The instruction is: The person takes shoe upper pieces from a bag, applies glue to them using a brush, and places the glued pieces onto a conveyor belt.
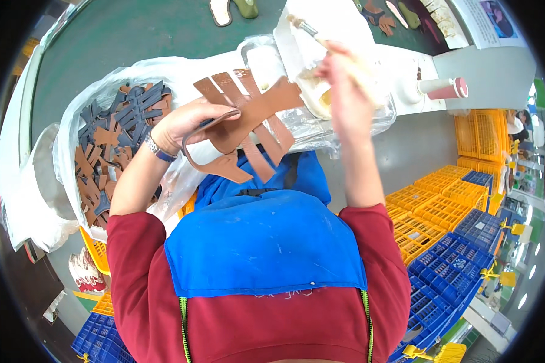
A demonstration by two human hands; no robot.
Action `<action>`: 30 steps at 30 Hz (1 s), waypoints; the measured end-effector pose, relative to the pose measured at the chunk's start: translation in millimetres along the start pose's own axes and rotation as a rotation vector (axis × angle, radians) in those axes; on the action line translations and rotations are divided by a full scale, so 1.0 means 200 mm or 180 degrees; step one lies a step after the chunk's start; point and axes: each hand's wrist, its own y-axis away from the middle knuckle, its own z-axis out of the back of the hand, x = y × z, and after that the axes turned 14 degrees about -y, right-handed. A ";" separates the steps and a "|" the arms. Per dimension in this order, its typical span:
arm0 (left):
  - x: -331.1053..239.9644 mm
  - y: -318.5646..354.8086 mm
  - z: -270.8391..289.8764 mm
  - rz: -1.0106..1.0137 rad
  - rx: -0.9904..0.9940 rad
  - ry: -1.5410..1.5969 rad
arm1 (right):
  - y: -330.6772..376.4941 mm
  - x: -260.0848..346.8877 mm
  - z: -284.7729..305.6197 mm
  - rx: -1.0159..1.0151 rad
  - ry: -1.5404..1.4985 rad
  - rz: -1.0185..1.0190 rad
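My left hand (191, 120), with a metal watch on its wrist, grips a brown leather sandal upper (261, 114) by its left side. The upper's cut straps fan out above and below its middle piece, and some of them look shiny. In my right hand (345, 75), smeared by motion, is a brush (307, 28) with a metal ferrule and a pale handle. Its bristle end points up and left over a white container (292, 54). Below that hand lies a clear plastic-covered tray (375, 120) with a yellowish patch near it.
A plastic-lined bin (63, 160) at left holds several brown and dark blue leather uppers (127, 124). Shoe soles (233, 9) lie on the green tabletop (145, 33). A white and pink bottle-shaped thing (436, 88) rests at right. Yellow crates (418, 230) and blue crates (448, 266) stand beyond my right arm.
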 end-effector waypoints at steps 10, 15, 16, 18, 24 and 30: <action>0.05 -0.01 -0.12 -0.0612 -0.0211 0.0464 | 0.06 -0.20 -0.14 -0.0113 0.0348 0.0417; 0.02 0.03 -0.08 -0.0720 -0.0128 0.0060 | -0.06 0.04 0.02 -0.0304 0.0317 0.0180; 0.01 0.03 -0.08 -0.0701 -0.0109 0.0052 | -0.07 0.08 0.04 -0.0202 0.0123 0.0064; 0.00 0.03 -0.09 -0.0804 -0.0013 -0.0245 | -0.08 0.16 0.00 0.0063 0.0224 0.0069; -0.03 0.04 -0.15 -0.1063 -0.0018 -0.0088 | -0.12 0.17 -0.06 0.0728 0.1059 0.0064; 0.11 0.00 -0.09 -0.1270 -0.0045 0.0724 | -0.10 0.19 -0.06 0.0624 0.1292 0.0075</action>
